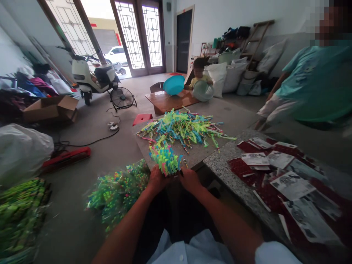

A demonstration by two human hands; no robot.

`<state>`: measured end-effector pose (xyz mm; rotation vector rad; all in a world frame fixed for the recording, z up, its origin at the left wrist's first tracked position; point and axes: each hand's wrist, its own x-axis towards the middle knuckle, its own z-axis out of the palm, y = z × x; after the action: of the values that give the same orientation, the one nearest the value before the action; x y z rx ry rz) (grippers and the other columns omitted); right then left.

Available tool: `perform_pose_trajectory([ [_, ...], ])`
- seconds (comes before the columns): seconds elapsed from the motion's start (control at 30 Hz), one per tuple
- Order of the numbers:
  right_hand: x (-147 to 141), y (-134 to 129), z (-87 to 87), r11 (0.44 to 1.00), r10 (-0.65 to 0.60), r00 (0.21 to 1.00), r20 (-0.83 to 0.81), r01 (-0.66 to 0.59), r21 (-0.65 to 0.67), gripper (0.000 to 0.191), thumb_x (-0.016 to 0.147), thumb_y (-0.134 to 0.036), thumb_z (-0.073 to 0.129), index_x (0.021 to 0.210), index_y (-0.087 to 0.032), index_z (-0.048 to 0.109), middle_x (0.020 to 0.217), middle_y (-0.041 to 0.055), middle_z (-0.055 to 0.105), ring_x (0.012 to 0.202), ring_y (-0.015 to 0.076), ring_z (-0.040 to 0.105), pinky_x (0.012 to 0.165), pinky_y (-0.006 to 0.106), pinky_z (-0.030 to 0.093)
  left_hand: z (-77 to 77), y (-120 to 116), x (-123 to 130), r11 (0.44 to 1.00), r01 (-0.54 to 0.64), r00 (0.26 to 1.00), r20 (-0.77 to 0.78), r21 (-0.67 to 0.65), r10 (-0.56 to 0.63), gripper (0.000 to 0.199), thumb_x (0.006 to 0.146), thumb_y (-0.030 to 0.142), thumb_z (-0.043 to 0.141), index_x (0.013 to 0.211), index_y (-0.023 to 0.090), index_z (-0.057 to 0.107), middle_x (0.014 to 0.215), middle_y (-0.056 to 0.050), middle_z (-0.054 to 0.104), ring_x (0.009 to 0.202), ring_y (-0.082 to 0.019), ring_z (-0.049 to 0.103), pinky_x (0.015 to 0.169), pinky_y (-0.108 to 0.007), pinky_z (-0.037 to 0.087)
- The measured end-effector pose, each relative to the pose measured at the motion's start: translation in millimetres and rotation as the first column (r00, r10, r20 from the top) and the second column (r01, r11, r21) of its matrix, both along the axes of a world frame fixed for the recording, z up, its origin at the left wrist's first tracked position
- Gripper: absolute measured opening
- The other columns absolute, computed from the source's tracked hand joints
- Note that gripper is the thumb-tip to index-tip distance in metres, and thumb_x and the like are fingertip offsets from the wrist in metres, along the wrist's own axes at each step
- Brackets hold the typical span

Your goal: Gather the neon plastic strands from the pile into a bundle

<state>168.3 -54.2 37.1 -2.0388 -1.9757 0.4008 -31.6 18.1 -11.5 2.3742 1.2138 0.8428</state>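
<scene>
While hands clasp, toy bundle between

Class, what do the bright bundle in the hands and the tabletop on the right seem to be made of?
Bundle: probably moulded plastic, judging by its neon green, blue and pink colours; both hands hold it. Tabletop: apparently polished stone or terrazzo, grey and speckled.

Two bare hands, left hand and right hand, one bunch of neon plastic sticks, one heap of them on the grey desk, two clear bags of sticks, one white scooter, one black floor fan, two round plastic basins
</scene>
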Motion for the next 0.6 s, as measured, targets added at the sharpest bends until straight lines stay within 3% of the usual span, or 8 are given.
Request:
perform_pose_trajectory([
  [0.17, -1.2, 3.0, 2.4, 0.998, 0.007, 0.999, 0.035, -0.005, -0.058, 0.023, 0.106, -0.029, 0.048, 0.111, -0.018, 0.067, 0.112, 0.012, 0.075, 0.104, 0.0249, 0.072, 0.078, 0.03, 0.043, -3.8, 2.3, -0.6, 0.998, 0.005, 0.999, -0.047, 0.062, -0.002, 0.038, 0.083, 0.045, 0.079, 0.113, 0.022, 0.074, 0.111, -0.012, 0.075, 0.113, -0.034, 0.067, 0.105, -0.05, 0.052],
  [0.33, -5.5, 7.5, 0.7, 0.999, 0.0, 1.0, 0.008, 0.0, -0.047, 0.026, 0.105, -0.032, 0.048, 0.114, -0.017, 0.069, 0.113, 0.0146, 0.076, 0.105, 0.0275, 0.073, 0.081, 0.031, 0.048, 0.8, 2.8, -1.6, 0.999, 0.0, 0.999, -0.047, 0.035, 0.002, 0.041, 0.084, 0.045, 0.078, 0.115, 0.019, 0.074, 0.113, -0.015, 0.075, 0.114, -0.037, 0.068, 0.103, -0.054, 0.054],
  [0.47, -16.2, 5.5, 4.3, 0.994, -0.057, 0.998, 0.003, 0.057, -0.096, 0.029, 0.103, -0.021, 0.045, 0.117, -0.014, 0.069, 0.111, 0.0195, 0.076, 0.105, 0.0315, 0.074, 0.082, 0.034, 0.052, 6.0, 4.6, -4.8, 0.999, 0.04, 0.999, -0.012, -0.032, -0.041, 0.035, 0.084, 0.046, 0.076, 0.109, 0.02, 0.077, 0.11, -0.014, 0.078, 0.11, -0.036, 0.071, 0.103, -0.054, 0.056],
  [0.6, -26.6, -9.3, 5.4, 0.991, -0.091, 0.99, -0.104, 0.08, -0.109, 0.044, 0.099, -0.019, 0.047, 0.142, -0.012, 0.056, 0.114, 0.0215, 0.075, 0.104, 0.0301, 0.075, 0.085, 0.034, 0.053, 9.6, 10.0, -11.7, 0.981, 0.105, 0.994, 0.06, -0.165, -0.096, 0.035, 0.086, 0.044, 0.071, 0.113, 0.022, 0.077, 0.113, -0.011, 0.079, 0.11, -0.032, 0.072, 0.102, -0.049, 0.058],
])
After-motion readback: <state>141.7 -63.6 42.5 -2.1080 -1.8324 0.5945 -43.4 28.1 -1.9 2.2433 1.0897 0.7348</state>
